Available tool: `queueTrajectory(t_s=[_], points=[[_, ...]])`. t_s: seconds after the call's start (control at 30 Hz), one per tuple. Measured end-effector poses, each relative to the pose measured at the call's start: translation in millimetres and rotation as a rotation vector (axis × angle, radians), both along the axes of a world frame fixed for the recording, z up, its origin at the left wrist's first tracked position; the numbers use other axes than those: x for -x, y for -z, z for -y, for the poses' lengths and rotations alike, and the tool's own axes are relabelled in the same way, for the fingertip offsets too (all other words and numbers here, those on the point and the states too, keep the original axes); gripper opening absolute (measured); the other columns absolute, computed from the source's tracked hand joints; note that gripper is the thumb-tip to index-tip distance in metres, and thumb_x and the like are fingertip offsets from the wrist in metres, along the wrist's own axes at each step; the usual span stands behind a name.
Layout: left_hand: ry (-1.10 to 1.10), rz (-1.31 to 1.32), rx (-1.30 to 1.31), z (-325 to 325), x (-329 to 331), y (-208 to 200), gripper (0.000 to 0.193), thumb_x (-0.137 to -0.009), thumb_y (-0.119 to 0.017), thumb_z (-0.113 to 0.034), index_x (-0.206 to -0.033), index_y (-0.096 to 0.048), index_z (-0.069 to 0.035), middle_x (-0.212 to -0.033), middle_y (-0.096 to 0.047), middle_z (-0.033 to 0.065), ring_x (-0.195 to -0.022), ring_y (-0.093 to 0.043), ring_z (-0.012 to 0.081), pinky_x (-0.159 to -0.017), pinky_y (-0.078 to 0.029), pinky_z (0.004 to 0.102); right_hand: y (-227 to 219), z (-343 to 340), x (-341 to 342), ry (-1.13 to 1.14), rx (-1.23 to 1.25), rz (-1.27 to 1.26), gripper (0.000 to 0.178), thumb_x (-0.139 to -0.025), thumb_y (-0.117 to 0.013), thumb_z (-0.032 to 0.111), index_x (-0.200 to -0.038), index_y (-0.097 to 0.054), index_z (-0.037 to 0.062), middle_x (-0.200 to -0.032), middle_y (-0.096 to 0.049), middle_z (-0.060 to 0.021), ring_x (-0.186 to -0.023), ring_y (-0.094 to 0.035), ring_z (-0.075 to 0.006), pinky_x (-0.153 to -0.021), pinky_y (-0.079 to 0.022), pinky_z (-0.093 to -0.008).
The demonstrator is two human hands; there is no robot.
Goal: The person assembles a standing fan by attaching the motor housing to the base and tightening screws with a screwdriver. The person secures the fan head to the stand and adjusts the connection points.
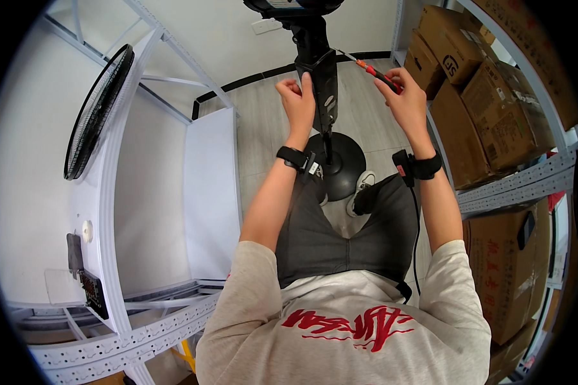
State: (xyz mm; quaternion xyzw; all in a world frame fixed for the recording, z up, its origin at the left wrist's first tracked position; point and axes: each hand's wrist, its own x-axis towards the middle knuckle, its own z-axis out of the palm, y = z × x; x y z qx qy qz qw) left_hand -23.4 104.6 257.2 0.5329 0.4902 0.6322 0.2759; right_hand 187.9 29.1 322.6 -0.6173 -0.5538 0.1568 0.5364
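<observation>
A black pedestal fan stands in front of me, its column (321, 70) rising from a round black base (337, 163) on the floor. My left hand (297, 96) is closed against the left side of the column, thumb up along it. My right hand (404, 96) grips a screwdriver (374, 72) with a red and black handle; its metal tip points left at the column's upper part. Whether the left hand holds anything small I cannot tell. Both wrists wear black bands.
A black fan grille (97, 109) leans on the white metal shelf unit (154, 212) at my left. Brown cardboard boxes (488, 109) fill the grey racking at my right. My shoe (361, 189) rests beside the base on the pale wood floor.
</observation>
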Motion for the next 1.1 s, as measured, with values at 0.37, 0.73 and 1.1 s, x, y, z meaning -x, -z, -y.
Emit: queueTrajectory(t_s=[0.37, 0.73, 1.1], points=[[0.603, 0.758, 0.469, 38.7, -7.1, 60.8, 0.050, -0.102, -0.046, -0.043, -0.103, -0.062, 0.004, -0.073, -0.040, -0.0032, -0.061, -0.037, 0.0062, -0.052, -0.032, 0.0211, 89.1, 53.1, 33.0, -0.180, 0.186, -0.012, 0.026, -0.080, -0.077, 0.021, -0.096, -0.063, 0.0056, -0.069, -0.063, -0.0107, -0.059, -0.059, -0.0229, -0.057, -0.045, -0.0330], [0.429, 0.897, 0.569, 16.7, 25.7, 95.8, 0.029, -0.099, -0.048, -0.016, -0.113, -0.058, 0.007, -0.087, -0.055, 0.0049, -0.073, -0.049, 0.0121, -0.063, -0.043, 0.0253, 80.1, 39.1, 41.0, -0.129, 0.252, -0.141, 0.024, -0.082, -0.075, 0.021, -0.095, -0.063, 0.0043, -0.062, -0.060, -0.0072, -0.054, -0.056, -0.0170, -0.053, -0.042, -0.0313], [0.375, 0.953, 0.642, 5.2, 42.8, 87.8, 0.030, -0.089, -0.054, -0.006, -0.117, -0.057, 0.004, -0.084, -0.056, 0.0047, -0.066, -0.048, 0.0107, -0.054, -0.039, 0.0242, 62.6, 18.8, 49.4, -0.081, 0.173, 0.014, 0.026, -0.083, -0.074, 0.024, -0.095, -0.064, 0.0035, -0.064, -0.062, -0.0085, -0.057, -0.061, -0.0206, -0.055, -0.045, -0.0331]])
